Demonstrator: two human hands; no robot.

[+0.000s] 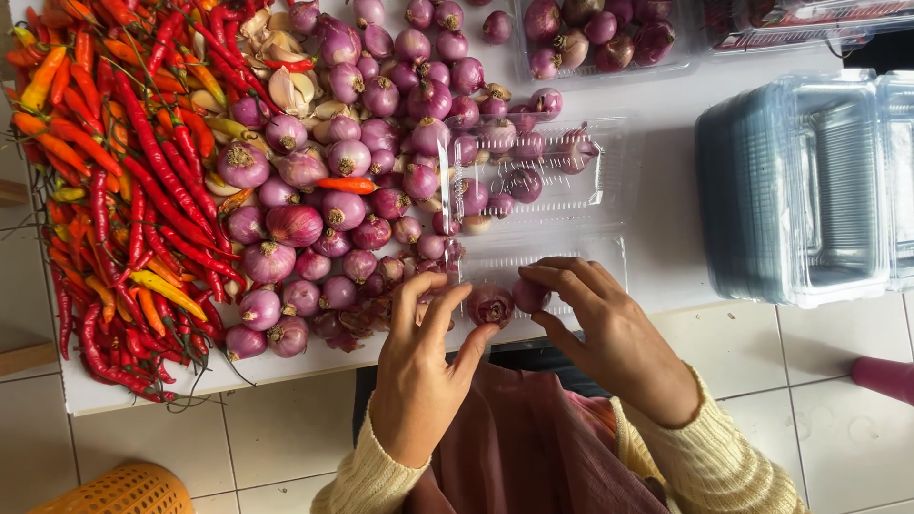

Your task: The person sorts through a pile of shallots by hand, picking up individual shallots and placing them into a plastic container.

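My left hand (pixel 424 366) holds a purple shallot (pixel 489 305) between thumb and fingertips at the table's near edge. My right hand (pixel 609 328) grips a second, smaller shallot (pixel 529 293) right beside it, over the near half of an open clear plastic clamshell box (pixel 581 190). The far half of the box lies over several shallots. A large heap of purple shallots (pixel 352 181) covers the white table (pixel 666 219) just left of the box.
Red, orange and yellow chili peppers (pixel 124 190) are piled at the left. Garlic bulbs (pixel 290 86) lie at the heap's top. A stack of empty clear boxes (pixel 809 181) stands right, filled boxes (pixel 600 38) at the back. An orange basket (pixel 124 490) sits on the tiled floor.
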